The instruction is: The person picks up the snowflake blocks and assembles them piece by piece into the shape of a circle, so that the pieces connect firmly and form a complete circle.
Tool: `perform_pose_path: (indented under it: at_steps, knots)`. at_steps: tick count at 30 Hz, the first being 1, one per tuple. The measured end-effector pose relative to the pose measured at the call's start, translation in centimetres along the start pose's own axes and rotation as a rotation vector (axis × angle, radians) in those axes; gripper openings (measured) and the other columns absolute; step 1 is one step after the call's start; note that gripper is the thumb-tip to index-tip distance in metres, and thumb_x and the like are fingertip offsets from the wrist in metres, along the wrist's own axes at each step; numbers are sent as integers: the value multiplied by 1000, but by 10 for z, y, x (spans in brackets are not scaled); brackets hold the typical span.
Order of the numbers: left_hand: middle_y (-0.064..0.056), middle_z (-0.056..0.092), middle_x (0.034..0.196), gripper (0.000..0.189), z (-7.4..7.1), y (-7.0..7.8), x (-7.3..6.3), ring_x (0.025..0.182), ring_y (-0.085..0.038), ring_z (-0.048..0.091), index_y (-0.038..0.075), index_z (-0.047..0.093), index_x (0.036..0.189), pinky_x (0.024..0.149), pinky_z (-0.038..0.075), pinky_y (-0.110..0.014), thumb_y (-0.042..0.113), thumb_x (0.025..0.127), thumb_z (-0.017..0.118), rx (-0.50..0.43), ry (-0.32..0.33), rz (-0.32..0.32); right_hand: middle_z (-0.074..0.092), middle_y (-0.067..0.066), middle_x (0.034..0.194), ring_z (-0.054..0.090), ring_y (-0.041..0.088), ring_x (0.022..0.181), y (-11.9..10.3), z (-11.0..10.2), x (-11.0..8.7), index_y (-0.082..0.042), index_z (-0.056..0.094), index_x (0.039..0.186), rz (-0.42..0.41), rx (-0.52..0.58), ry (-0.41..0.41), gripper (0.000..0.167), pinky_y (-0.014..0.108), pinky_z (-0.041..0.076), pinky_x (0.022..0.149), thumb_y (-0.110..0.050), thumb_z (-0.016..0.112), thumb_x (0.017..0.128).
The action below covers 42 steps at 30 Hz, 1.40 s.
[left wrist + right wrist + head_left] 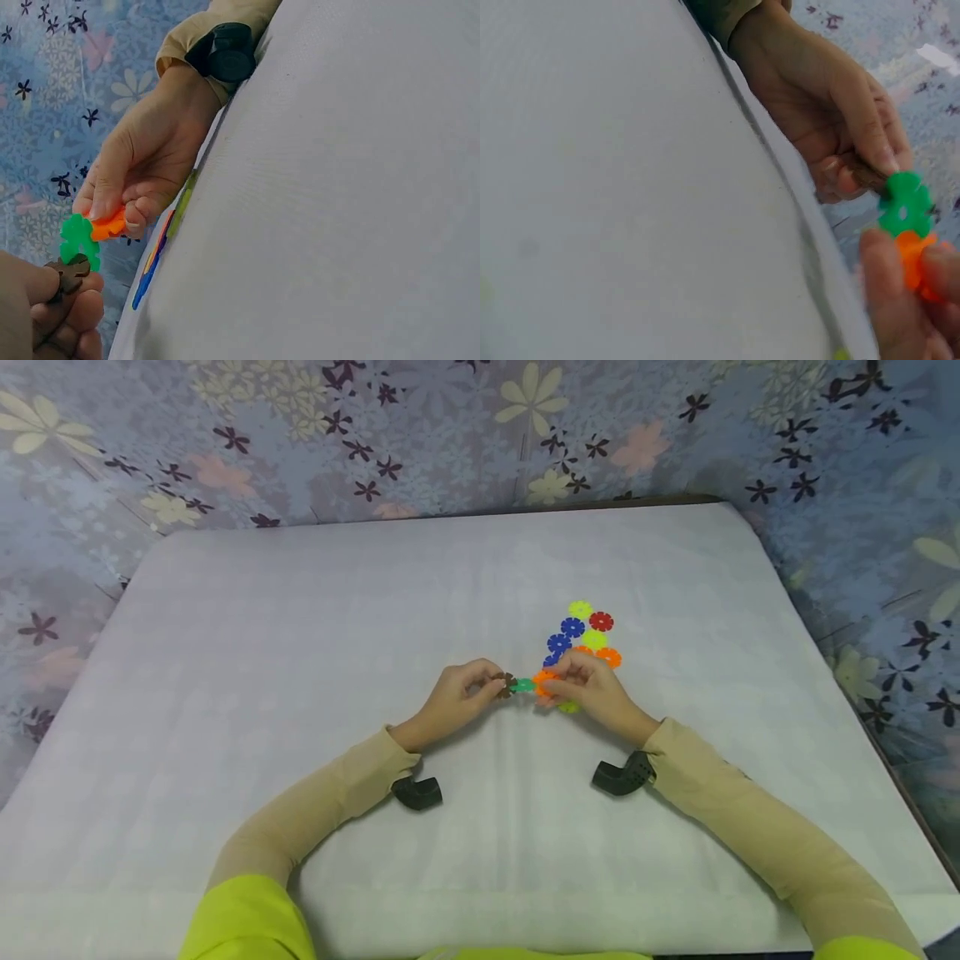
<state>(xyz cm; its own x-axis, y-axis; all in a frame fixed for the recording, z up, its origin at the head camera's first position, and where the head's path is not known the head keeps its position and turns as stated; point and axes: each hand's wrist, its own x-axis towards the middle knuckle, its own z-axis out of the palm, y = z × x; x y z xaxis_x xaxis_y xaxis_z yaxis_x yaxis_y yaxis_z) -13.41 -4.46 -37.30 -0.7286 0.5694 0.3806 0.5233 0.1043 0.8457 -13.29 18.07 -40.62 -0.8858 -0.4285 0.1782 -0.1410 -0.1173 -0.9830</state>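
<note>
Between the two hands runs a short chain of notched plastic discs, shaped like snowflakes. My left hand point(463, 695) pinches the brown disc point(73, 274) at one end. In the middle sits a green disc point(905, 204), joined to the brown one and meeting the orange disc point(111, 224) at its other side. Thumb and fingers of my right hand point(596, 693) pinch that orange disc. The chain is held just above the white table, and in the left wrist view the green disc stands at an angle to its neighbours.
Several loose discs lie on the white table point(300, 610) beyond and beside the right hand: blue point(573, 627), red point(602, 622), yellow-green point(580, 609) and orange point(610, 657). A flower-patterned cloth point(435, 435) hangs behind the table's far edge.
</note>
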Motion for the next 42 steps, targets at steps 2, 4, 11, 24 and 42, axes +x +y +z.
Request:
perform_pose_path:
  at_steps: [2, 4, 11, 24, 42]
  knots:
    - [-21, 62, 77, 4, -1, 0, -1, 71, -30, 60, -13, 56, 84, 65, 48, -34, -12, 84, 53, 5, 1, -11, 62, 17, 84, 64, 27, 69, 1, 1, 2, 16, 47, 91, 17, 9, -18, 7, 37, 50, 64, 12, 50, 86]
    - [-21, 62, 77, 4, -2, -1, -2, 70, -30, 60, -13, 57, 85, 64, 48, -34, -12, 83, 53, 13, 0, -9, 61, 18, 85, 64, 28, 69, 2, 2, 2, 16, 47, 91, 26, 9, -23, 7, 38, 50, 64, 11, 50, 86]
    - [-21, 61, 75, 5, 1, 0, -2, 68, -33, 59, -12, 57, 88, 62, 47, -33, -10, 84, 53, -2, 20, -27, 61, 16, 88, 63, 26, 69, 1, 4, -1, 13, 53, 103, 42, -82, 76, 19, 34, 50, 65, 6, 56, 85]
    - [-32, 58, 81, 18, 1, -6, 0, 72, -42, 57, -18, 40, 106, 67, 48, -45, -11, 89, 43, -279, -72, -138, 57, 20, 81, 63, 21, 67, -4, 7, 0, 16, 47, 97, -33, -39, 178, 18, 35, 50, 62, 13, 56, 81]
    - [-18, 58, 70, 20, 0, -5, 3, 51, -13, 41, -10, 61, 99, 50, 38, -25, 6, 90, 53, -201, -17, -385, 60, 10, 82, 45, 20, 65, -6, -14, 6, 0, 64, 92, -109, -699, 309, 12, 24, 34, 57, -5, 65, 81]
